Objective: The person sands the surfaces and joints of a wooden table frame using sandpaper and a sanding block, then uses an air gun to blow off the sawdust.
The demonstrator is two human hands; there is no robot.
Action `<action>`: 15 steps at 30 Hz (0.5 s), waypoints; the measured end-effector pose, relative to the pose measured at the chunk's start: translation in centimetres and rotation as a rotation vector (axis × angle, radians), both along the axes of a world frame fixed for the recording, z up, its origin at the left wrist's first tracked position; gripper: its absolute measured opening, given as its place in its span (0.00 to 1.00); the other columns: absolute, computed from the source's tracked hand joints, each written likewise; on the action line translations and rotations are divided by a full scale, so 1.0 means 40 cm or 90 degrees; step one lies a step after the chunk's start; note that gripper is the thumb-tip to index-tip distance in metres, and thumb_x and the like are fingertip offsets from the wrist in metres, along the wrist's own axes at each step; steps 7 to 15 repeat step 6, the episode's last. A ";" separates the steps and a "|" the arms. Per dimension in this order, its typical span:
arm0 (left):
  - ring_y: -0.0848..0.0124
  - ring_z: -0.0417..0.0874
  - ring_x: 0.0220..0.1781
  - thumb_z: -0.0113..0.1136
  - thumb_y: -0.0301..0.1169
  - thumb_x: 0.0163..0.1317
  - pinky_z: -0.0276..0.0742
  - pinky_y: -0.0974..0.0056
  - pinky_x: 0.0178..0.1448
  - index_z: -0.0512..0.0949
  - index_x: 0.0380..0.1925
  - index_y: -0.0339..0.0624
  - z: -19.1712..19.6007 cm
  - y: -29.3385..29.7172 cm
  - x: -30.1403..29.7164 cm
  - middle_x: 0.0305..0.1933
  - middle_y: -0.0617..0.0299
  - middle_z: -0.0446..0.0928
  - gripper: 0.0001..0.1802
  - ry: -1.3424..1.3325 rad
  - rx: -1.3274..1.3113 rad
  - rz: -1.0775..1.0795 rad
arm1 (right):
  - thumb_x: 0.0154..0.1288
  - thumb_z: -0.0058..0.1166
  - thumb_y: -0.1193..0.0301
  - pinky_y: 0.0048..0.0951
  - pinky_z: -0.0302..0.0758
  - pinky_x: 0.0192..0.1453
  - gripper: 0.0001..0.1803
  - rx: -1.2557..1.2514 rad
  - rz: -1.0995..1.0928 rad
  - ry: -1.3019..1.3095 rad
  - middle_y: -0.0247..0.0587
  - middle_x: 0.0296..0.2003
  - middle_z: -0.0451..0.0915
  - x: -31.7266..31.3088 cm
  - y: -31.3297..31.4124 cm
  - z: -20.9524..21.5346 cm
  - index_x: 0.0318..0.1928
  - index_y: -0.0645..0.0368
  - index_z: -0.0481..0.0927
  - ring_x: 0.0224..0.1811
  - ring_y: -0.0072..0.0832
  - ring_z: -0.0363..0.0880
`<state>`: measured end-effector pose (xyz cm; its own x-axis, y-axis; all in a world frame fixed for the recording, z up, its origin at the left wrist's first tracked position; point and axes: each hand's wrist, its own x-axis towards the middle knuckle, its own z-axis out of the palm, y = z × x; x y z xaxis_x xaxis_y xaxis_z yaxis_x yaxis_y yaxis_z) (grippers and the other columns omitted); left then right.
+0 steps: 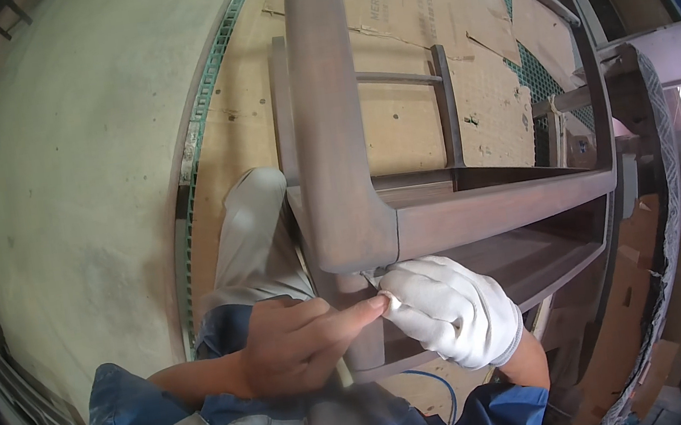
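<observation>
Fingertips of both hands meet under the dark chair frame (357, 210) corner. Bare left hand (297, 343) points toward three o'clock; gloved right hand (452, 309), nearer, pinches a small white piece (390, 299) at its nine o'clock.

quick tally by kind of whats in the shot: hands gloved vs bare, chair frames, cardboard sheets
Gloved hands: 1, the right hand in a white glove
Bare hands: 1, the left hand, its forefinger meeting the gloved fingertips under the frame's corner
Dark wooden chair frames: 1, the chair frame
Cardboard sheets on the floor: at least 2, the cardboard; seams are hard to separate
Total: at least 5
</observation>
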<state>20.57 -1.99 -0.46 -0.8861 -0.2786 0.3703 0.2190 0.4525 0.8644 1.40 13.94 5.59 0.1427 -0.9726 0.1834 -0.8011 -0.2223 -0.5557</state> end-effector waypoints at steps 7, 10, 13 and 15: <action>0.70 0.69 0.16 0.63 0.20 0.61 0.68 0.65 0.22 0.85 0.60 0.46 0.010 0.000 0.002 0.21 0.67 0.70 0.25 -0.009 0.002 -0.002 | 0.59 0.57 0.74 0.48 0.83 0.57 0.26 -0.048 -0.027 0.007 0.63 0.55 0.78 0.010 0.009 -0.014 0.59 0.70 0.77 0.53 0.56 0.83; 0.70 0.69 0.16 0.63 0.20 0.61 0.68 0.65 0.22 0.85 0.60 0.46 0.010 0.000 0.002 0.21 0.67 0.70 0.25 -0.009 0.002 -0.002 | 0.59 0.57 0.74 0.48 0.83 0.57 0.26 -0.048 -0.027 0.007 0.63 0.55 0.78 0.010 0.009 -0.014 0.59 0.70 0.77 0.53 0.56 0.83; 0.70 0.69 0.16 0.63 0.20 0.61 0.68 0.65 0.22 0.85 0.60 0.46 0.010 0.000 0.002 0.21 0.67 0.70 0.25 -0.009 0.002 -0.002 | 0.59 0.57 0.74 0.48 0.83 0.57 0.26 -0.048 -0.027 0.007 0.63 0.55 0.78 0.010 0.009 -0.014 0.59 0.70 0.77 0.53 0.56 0.83; 0.70 0.69 0.16 0.63 0.20 0.61 0.68 0.65 0.22 0.85 0.60 0.46 0.010 0.000 0.002 0.21 0.67 0.70 0.25 -0.009 0.002 -0.002 | 0.59 0.57 0.74 0.48 0.83 0.57 0.26 -0.048 -0.027 0.007 0.63 0.55 0.78 0.010 0.009 -0.014 0.59 0.70 0.77 0.53 0.56 0.83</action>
